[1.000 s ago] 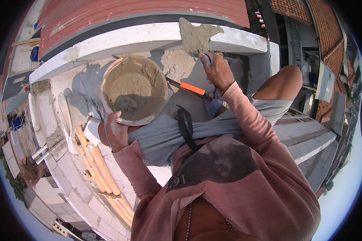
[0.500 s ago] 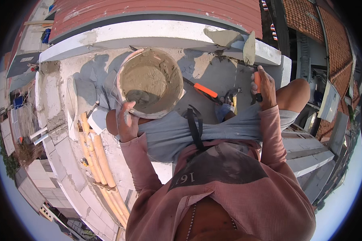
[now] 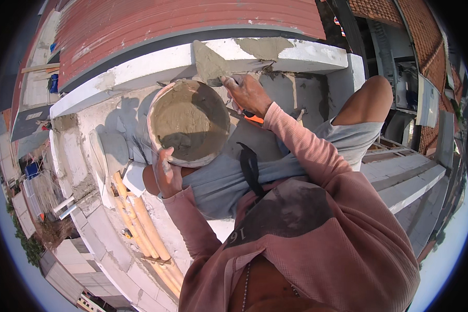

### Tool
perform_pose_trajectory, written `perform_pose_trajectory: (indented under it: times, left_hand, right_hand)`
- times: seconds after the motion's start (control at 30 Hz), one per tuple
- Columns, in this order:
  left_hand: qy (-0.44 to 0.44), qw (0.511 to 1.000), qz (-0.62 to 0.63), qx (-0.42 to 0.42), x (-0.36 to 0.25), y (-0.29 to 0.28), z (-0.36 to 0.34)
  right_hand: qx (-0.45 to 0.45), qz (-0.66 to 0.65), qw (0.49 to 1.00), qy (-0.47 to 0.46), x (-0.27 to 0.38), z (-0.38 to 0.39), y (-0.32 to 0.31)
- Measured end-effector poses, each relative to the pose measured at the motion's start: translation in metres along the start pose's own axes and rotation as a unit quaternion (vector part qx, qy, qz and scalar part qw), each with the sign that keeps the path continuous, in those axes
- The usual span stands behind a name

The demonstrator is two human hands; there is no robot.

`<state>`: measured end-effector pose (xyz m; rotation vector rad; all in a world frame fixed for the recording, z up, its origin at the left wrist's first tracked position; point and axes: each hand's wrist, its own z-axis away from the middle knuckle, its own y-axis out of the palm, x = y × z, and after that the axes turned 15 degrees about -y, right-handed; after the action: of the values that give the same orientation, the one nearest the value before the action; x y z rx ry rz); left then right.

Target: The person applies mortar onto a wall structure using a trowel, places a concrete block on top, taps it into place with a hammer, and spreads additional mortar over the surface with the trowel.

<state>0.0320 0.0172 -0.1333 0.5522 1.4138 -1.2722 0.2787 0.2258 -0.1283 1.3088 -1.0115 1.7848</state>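
My left hand [image 3: 168, 171] grips the lower left rim of a round bucket [image 3: 218, 140] holding grey-brown mortar [image 3: 187, 114]. My right hand [image 3: 248, 95] is closed on a trowel [image 3: 209, 61], whose mortar-smeared blade is raised just above the bucket's upper right, against the white block ledge [image 3: 156, 65]. A patch of mortar [image 3: 262, 47] lies on that ledge to the right of the blade. Beneath my right hand, an orange-handled tool [image 3: 254, 119] is partly hidden.
Red corrugated roofing [image 3: 182, 18] lies beyond the ledge. Yellowish poles [image 3: 148, 229] lie at lower left beside block walling [image 3: 99, 242]. My bent knee [image 3: 369, 99] is at right, near stepped white blocks [image 3: 411, 187]. Tiled roofs [image 3: 426, 31] are at far right.
My right hand with the trowel moved right, then swung left toward the bucket; the blade now sits above the bucket's rim. My left hand still grips the bucket.
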Motion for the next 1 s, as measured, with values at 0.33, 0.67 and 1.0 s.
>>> perform_pose_trajectory:
  times: [0.33,0.67,1.0]
  left_hand:
    - [-0.142,0.967,0.21,0.008,0.025,-0.007,-0.002]
    - [-0.159,0.931,0.313,-0.097,0.01,0.026,-0.012]
    - [-0.166,0.878,0.421,-0.153,-0.011,0.05,-0.026]
  right_hand:
    - [-0.173,0.177,0.963,0.106,-0.012,0.051,-0.09]
    - [-0.254,0.053,0.965,0.025,-0.036,0.088,-0.133]
    - [0.091,-0.041,0.993,-0.064,-0.001,0.025,0.007]
